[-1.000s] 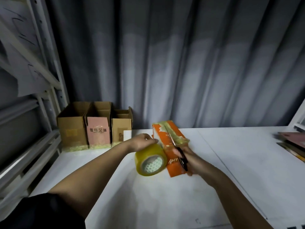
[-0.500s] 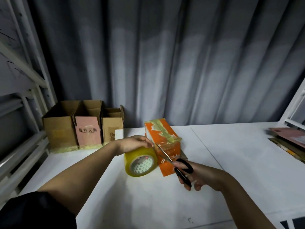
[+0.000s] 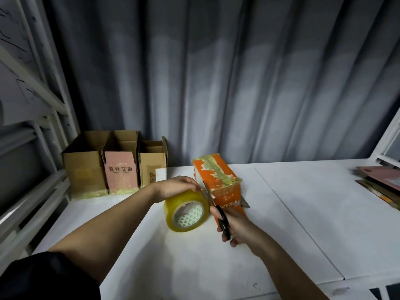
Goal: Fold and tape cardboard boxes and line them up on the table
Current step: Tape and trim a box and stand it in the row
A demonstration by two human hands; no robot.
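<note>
An orange cardboard box (image 3: 218, 180) lies on the white table (image 3: 303, 224), with yellowish tape stuck along its top. My left hand (image 3: 177, 188) grips a big roll of clear yellow tape (image 3: 186, 211) from above, just left of the box. My right hand (image 3: 236, 226) holds black-handled scissors (image 3: 223, 221). Their blades are spread, one pointing up between the roll and the box, the other poking out past the box's right side. Three open boxes (image 3: 114, 165) stand in a row at the table's back left.
A white metal rack (image 3: 32, 148) runs along the left side. Flat cardboard sheets (image 3: 381, 182) are stacked at the right table edge. A grey curtain hangs behind the table. A seam (image 3: 292, 217) crosses the table top diagonally.
The scissors have moved up toward the gap between roll and box, with the blades spread wider. My left hand keeps its hold on the tape roll. The view shifted slightly.
</note>
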